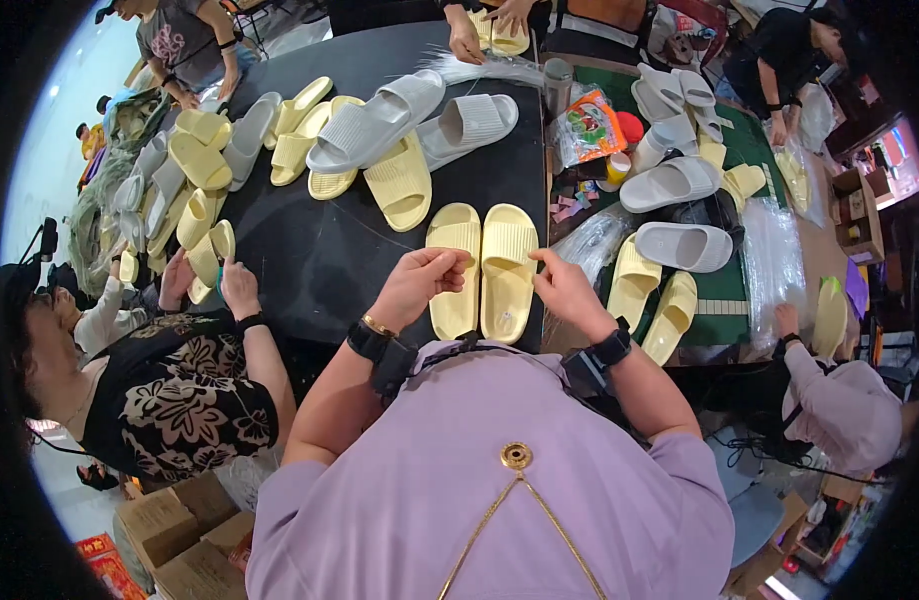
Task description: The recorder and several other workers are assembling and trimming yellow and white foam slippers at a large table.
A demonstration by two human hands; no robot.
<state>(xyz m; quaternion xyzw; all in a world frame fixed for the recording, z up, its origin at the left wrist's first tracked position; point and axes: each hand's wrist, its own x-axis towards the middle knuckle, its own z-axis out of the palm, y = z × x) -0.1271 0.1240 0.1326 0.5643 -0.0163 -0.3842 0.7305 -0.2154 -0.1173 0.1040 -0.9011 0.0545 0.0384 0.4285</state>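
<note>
Both hands over yellow slippers, colourful snack bag perhaps beyond

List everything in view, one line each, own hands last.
yellow slide pair: 2, pale yellow, side by side on the black table, under the hands
black table: 1, black, centre
loose slides: many, yellow and grey, piled at the table's far side
grey slides: several, grey, on the green mat at right
snack bag: 1, multicoloured, by the mat
cardboard boxes: several, brown, lower left
co-workers: several, around the table
left hand: 1, fingertips pinched above the left slide
right hand: 1, at the right slide's edge
</note>
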